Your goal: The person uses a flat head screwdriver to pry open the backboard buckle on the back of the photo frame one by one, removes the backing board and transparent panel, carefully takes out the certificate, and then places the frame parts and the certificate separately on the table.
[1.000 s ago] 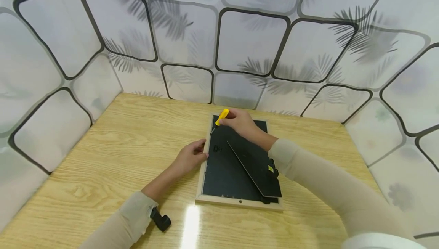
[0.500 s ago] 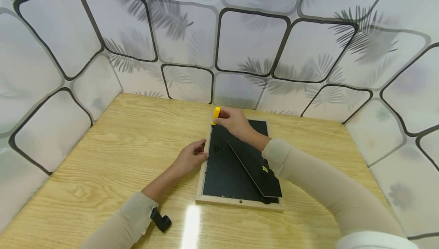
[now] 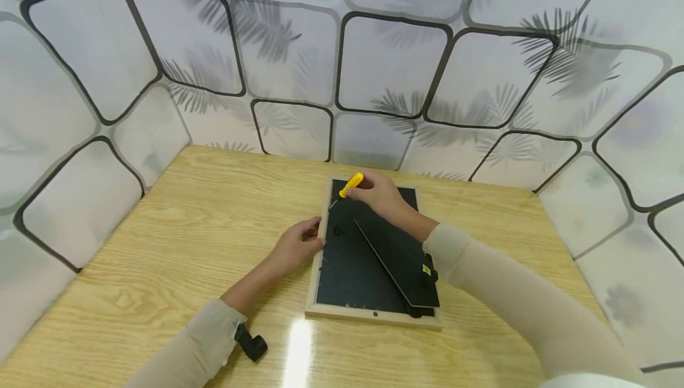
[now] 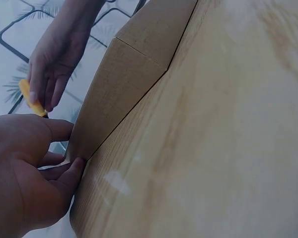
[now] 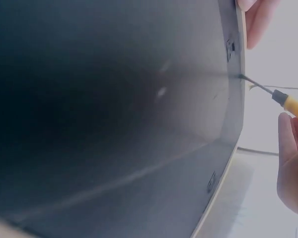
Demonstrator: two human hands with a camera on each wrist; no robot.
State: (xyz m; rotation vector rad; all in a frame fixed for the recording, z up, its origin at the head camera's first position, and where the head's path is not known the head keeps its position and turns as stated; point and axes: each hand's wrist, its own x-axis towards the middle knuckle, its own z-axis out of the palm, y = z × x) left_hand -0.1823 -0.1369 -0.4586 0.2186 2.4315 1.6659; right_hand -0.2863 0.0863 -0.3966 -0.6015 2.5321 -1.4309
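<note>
A picture frame (image 3: 347, 313) lies face down on the wooden table, its black backing board (image 3: 342, 278) upward. The hinged easel stand (image 3: 398, 266) on the back is raised at an angle. My left hand (image 3: 294, 248) grips the frame's left edge, thumb and fingers at the rim in the left wrist view. Between the fingers and thumb of my right hand (image 3: 380, 196) is a yellow-handled screwdriver (image 3: 352, 185), leaning to the right. Its thin shaft (image 5: 258, 85) reaches the inner left edge of the frame, near the far corner, where the backing meets the wood.
The wooden table (image 3: 214, 210) extends around the frame on all sides. A patterned curtain or wall covering (image 3: 299, 43) encloses the back and both sides. A black strap piece (image 3: 250, 343) hangs from the left sleeve, low over the table.
My right hand first went left, bringing the screwdriver more upright, then came back right, so its handle leans over again. My left hand and the frame have stayed in place.
</note>
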